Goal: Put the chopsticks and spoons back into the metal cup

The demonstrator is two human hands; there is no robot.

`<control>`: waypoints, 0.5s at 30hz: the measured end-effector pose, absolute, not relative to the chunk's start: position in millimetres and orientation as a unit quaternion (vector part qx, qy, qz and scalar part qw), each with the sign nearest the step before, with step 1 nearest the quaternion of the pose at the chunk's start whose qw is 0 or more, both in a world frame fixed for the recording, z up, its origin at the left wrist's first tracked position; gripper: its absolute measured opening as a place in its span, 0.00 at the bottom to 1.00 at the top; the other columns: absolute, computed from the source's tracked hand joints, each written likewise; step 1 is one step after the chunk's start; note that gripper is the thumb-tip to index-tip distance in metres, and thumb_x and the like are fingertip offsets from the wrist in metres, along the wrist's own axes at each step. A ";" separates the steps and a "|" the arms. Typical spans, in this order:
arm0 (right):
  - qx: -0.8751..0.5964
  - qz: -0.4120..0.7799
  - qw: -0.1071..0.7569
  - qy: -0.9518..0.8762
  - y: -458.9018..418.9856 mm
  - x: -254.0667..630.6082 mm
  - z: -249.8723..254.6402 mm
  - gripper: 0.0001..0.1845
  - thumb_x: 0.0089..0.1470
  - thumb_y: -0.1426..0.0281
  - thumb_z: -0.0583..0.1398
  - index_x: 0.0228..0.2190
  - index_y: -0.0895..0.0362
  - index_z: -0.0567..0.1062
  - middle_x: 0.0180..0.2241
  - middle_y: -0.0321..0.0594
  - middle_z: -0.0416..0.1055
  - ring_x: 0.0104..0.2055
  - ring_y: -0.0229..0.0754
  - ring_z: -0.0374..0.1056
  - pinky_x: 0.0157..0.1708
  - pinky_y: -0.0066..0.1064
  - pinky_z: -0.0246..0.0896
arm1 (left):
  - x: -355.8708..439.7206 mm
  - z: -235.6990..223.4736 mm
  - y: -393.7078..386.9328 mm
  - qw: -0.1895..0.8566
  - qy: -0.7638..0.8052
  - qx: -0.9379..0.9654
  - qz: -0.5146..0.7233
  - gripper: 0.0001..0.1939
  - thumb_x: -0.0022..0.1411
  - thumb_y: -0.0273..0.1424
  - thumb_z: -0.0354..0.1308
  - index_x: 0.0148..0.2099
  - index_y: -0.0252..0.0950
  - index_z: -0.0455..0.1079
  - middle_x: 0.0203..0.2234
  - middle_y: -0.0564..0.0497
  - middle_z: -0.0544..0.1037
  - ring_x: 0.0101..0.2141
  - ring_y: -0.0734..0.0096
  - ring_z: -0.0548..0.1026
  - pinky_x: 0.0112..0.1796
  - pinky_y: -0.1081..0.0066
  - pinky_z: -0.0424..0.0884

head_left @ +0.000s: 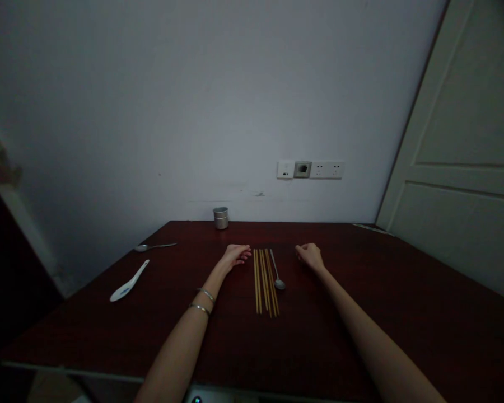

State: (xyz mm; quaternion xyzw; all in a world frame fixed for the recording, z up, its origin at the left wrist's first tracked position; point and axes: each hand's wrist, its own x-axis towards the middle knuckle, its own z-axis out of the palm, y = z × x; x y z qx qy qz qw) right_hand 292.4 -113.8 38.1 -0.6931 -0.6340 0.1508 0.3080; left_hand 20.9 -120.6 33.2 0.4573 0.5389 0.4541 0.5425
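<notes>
Several wooden chopsticks (262, 280) lie side by side on the dark red table (319, 347), running away from me. A long-handled metal spoon (279, 284) lies against their right side, its bowl toward me. Just left of the chopsticks' far ends is my left hand (236, 254), with loosely bent fingers apart and nothing in them. My right hand (309, 256) rests to the right of the spoon, apart from it, its fingers curled in and no object showing. Two silvery bangles (200, 308) circle my left forearm.
On the left lie a white soup spoon (129, 284) and another metal spoon (151, 247). A small metal cup (220, 218) stands at the back edge near the wall. Sockets (326, 169) are set in the wall, and a pale door (466, 168) is at right.
</notes>
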 end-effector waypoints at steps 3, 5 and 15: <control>-0.697 0.113 0.345 -0.619 -119.2 308.8 26.1 0.23 0.50 0.62 0.47 0.22 0.61 0.75 0.20 0.43 0.72 0.24 0.38 0.68 0.24 0.22 0.54 | 22.9 33.9 -122.4 0.535 0.546 0.461 0.450 0.14 0.47 0.37 0.60 0.30 0.30 0.72 0.25 0.47 0.76 0.18 0.82 0.66 0.20 0.79 0.60; -0.690 0.097 0.353 -0.625 -121.2 313.0 20.9 0.23 0.50 0.61 0.46 0.21 0.60 0.75 0.20 0.43 0.71 0.24 0.39 0.67 0.23 0.23 0.53 | 24.3 35.0 -123.9 0.531 0.551 0.464 0.446 0.14 0.47 0.37 0.60 0.30 0.30 0.72 0.26 0.47 0.76 0.18 0.82 0.66 0.20 0.80 0.58; -0.697 0.045 0.240 -0.675 -125.8 304.2 19.9 0.22 0.51 0.59 0.47 0.23 0.58 0.75 0.26 0.47 0.73 0.30 0.44 0.69 0.26 0.26 0.55 | 9.3 52.6 -126.7 0.503 0.553 0.468 0.472 0.15 0.48 0.37 0.58 0.36 0.32 0.72 0.33 0.45 0.77 0.21 0.83 0.68 0.20 0.81 0.58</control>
